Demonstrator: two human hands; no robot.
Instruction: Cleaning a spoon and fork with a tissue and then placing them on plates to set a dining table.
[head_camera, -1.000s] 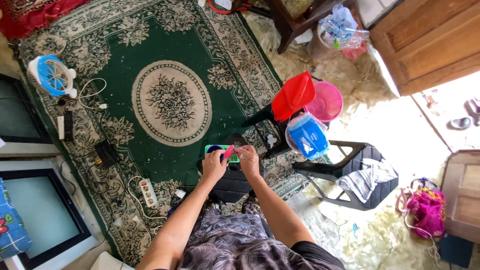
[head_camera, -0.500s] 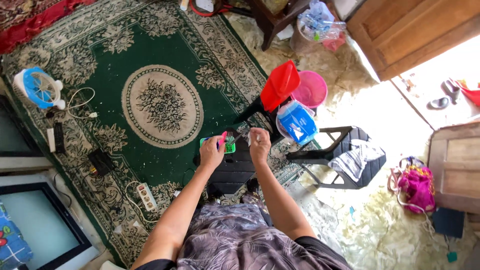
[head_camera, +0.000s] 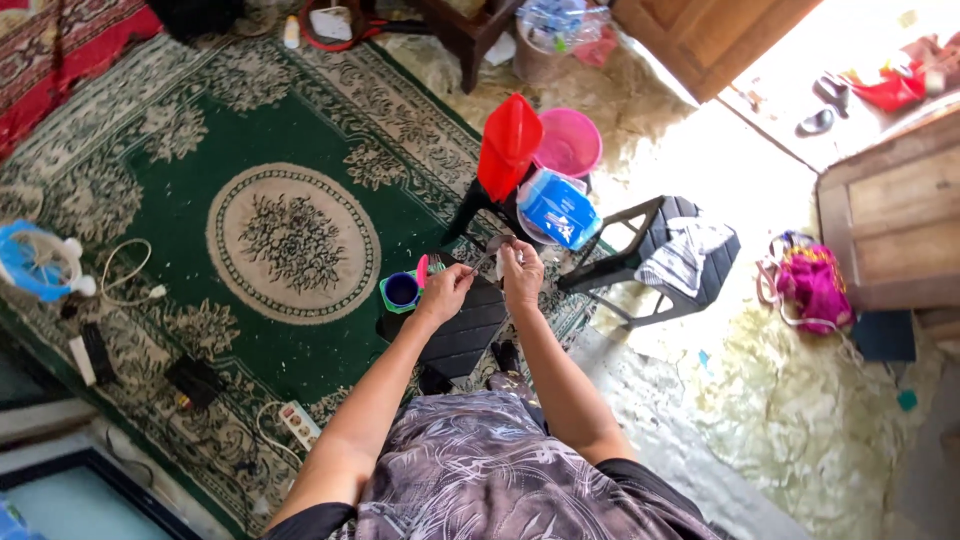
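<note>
Small metal piece (head_camera: 497, 246), maybe a spoon, too small to tell, pinched in right hand (head_camera: 522, 272) above black stool (head_camera: 462, 330); left hand (head_camera: 447, 288) gripping pink-handled tool (head_camera: 423, 271) beside green cup (head_camera: 400, 291). Work looks mid-way, nothing set down. Red jug (head_camera: 508, 145), pink bowl (head_camera: 568, 143), blue packet (head_camera: 560, 208) crowd just beyond; green rug (head_camera: 200, 150) at left.

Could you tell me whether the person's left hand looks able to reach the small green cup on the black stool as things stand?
Probably yes. The left hand is right beside the green cup on the black stool, with nothing between them, though its fingers already hold a pink-handled tool.
</note>
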